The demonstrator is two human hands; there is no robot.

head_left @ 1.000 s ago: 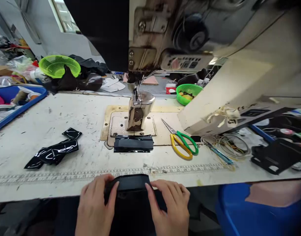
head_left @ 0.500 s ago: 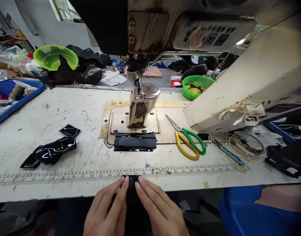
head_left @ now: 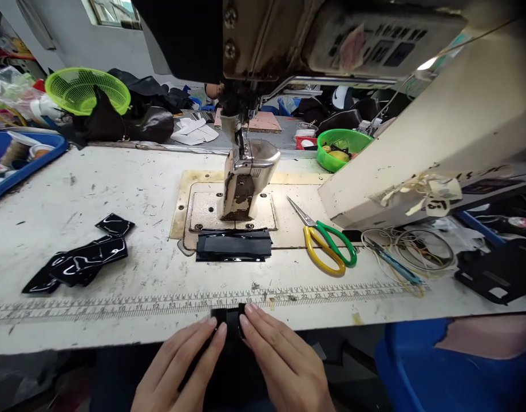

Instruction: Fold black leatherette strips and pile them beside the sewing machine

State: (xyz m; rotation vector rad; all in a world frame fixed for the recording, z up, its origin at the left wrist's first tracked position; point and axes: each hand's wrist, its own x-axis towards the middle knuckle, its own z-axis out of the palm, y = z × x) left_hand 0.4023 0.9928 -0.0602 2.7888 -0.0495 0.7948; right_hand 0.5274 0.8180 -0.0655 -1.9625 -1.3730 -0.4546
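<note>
At the table's front edge, my left hand (head_left: pixel 183 363) and my right hand (head_left: pixel 282 357) hold a small black glossy piece (head_left: pixel 232 321) between them, fingertips pressed on its left and right sides. Just beyond, a printed ruler strip (head_left: pixel 159 308) crosses the white tabletop. A stack of black strips (head_left: pixel 233 246) lies flat in front of the sewing machine's post (head_left: pixel 245 183). Several shiny black pieces (head_left: pixel 89 257) are piled on the left. Scissors with yellow and green handles (head_left: pixel 327 243) lie open to the right of the strips.
The machine's arm (head_left: pixel 417 137) rises at the right, its head overhead. Coiled wire (head_left: pixel 426 246) and a blue-handled tool (head_left: pixel 394 262) lie right. A blue tray (head_left: pixel 28 171) stands far left, a green basket (head_left: pixel 344 150) behind. A blue container (head_left: pixel 412 366) is below the edge.
The view has shifted a little. My left fingertips have moved slightly left and down, and more of the black piece now shows between my hands.
</note>
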